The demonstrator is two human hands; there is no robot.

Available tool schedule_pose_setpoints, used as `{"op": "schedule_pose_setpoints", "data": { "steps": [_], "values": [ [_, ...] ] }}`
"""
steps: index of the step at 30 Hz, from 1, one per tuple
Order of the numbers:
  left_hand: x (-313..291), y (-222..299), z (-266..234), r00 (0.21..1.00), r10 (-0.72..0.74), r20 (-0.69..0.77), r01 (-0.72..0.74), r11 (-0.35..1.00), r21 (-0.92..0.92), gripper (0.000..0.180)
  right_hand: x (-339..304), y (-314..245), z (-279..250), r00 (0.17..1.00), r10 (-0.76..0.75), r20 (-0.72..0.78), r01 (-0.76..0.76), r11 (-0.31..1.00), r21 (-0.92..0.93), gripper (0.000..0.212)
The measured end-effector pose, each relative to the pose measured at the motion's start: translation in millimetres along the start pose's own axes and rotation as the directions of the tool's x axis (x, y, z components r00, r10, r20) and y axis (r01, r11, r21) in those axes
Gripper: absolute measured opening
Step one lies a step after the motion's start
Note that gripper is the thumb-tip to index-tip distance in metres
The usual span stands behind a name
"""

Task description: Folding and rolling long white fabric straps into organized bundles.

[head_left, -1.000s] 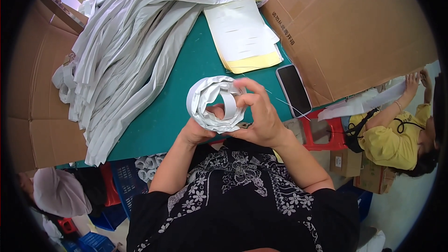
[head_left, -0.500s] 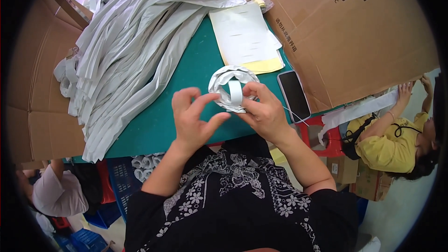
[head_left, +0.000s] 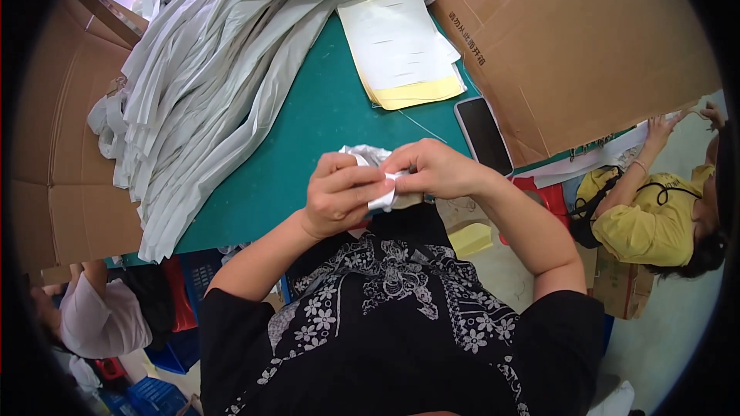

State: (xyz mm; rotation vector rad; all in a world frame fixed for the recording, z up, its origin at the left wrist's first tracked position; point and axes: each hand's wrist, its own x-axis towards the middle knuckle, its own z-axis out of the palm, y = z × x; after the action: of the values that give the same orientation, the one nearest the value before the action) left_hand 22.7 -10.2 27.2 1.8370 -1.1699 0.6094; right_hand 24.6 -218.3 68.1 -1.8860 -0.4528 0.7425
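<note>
Centre frame: left hand point(head_left: 339, 196) and right hand point(head_left: 435, 169) both closed on a white strip bundle point(head_left: 374, 177), over the green surface point(head_left: 308, 131); looks light, soft, springy, so pinch across the coil

A single head-worn fisheye camera looks steeply down, close above the person's hands, over the near edge of a green table point(head_left: 308, 131); cardboard boxes point(head_left: 586, 46) curve along the far right.

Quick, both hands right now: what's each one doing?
Left hand: closed on the white bundle.
Right hand: closed, pinching the same bundle.
</note>
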Motion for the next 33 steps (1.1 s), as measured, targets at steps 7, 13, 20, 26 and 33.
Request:
{"op": "schedule_pose_setpoints", "data": {
  "steps": [7,13,20,26,33],
  "values": [
    [-17.5,3.6,1.1,0.981,0.164,0.102,-0.144,0.974,-0.177,0.025,-3.7,12.4,0.0,0.917,0.026,0.398,-0.083,0.988,0.126,0.025],
    [-8.4,-5.8,-10.4,0.942,0.259,0.211,-0.188,0.933,-0.307,0.027,1.3,26.6,4.6,0.874,0.032,0.484,-0.219,0.917,0.334,0.026],
    [7.2,-27.4,-20.9,0.805,0.523,0.28,-0.522,0.849,-0.086,0.033,2.4,40.6,16.4,0.913,0.131,0.386,-0.374,0.65,0.662,0.024],
    [17.7,-30.3,-26.5,0.807,0.554,0.204,-0.575,0.815,0.064,0.028,2.3,36.8,18.6,0.956,0.215,0.2,-0.29,0.576,0.764,0.025],
    [28.9,-29.5,-25.8,0.912,0.087,0.401,-0.02,0.985,-0.169,0.027,9.0,31.8,17.0,0.958,0.286,0.033,-0.244,0.744,0.622,0.025]
  ]
}}
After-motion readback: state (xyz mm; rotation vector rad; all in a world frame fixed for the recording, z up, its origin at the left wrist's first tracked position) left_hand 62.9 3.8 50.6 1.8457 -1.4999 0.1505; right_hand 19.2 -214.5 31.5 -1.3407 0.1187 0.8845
